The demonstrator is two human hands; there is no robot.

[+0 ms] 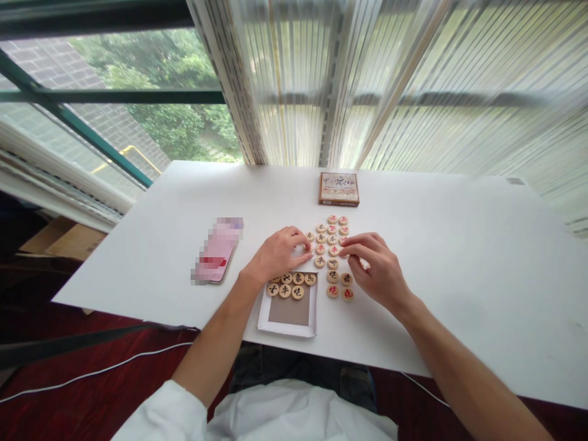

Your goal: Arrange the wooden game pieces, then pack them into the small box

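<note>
Round wooden Chinese chess pieces (332, 239) with red or black characters stand in uneven columns on the white table. My left hand (285, 250) is at the left of these columns, fingers curved and a gap between thumb and forefinger, close beside a black-lettered piece (310, 236). From the right my right hand (376, 266) reaches in with fingers bent and apart. Its fingertips are at the red-lettered pieces and partly cover some of them. Below my left hand lies a shallow white open box (264, 321), with several black-lettered pieces (285, 291) in rows along its far side.
A printed Chinese chess box lid (339, 188) lies beyond the pieces. On the left is a phone (218, 251) with a blurred pink screen. The white table (459, 257) reaches a window and striped curtains (390, 79) at the back. Its near edge runs just before my body.
</note>
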